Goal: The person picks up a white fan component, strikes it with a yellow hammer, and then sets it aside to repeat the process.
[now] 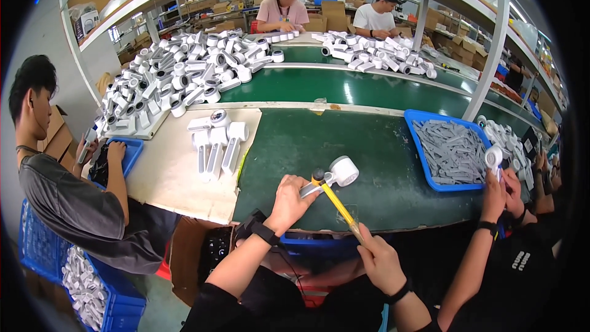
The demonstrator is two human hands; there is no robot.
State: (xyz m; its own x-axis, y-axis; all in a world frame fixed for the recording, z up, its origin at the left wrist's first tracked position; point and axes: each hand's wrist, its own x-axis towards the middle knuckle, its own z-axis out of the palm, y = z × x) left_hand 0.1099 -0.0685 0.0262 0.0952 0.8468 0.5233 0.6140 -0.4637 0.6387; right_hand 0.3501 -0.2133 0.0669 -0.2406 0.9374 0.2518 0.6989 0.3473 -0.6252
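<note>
My left hand (287,203) is closed round the grey-and-white handle of a white handheld fan (345,171), just above the near edge of the green bench. The fan's round head points away to the right. My right hand (382,265) grips the yellow handle of a small hammer (338,203). The hammer's dark and orange head is over the fan's handle, beside my left fingers; whether it touches cannot be made out. To the left, several similar fans (214,155) lie on a pale sheet (166,172), mostly with grey strips along their handles.
A blue tray (421,154) of grey strips sits on the right of the bench (295,141). Large piles of white fans (178,67) stand beyond, by a green conveyor (295,86). Co-workers sit left, right and across. A metal post (488,55) rises behind the tray.
</note>
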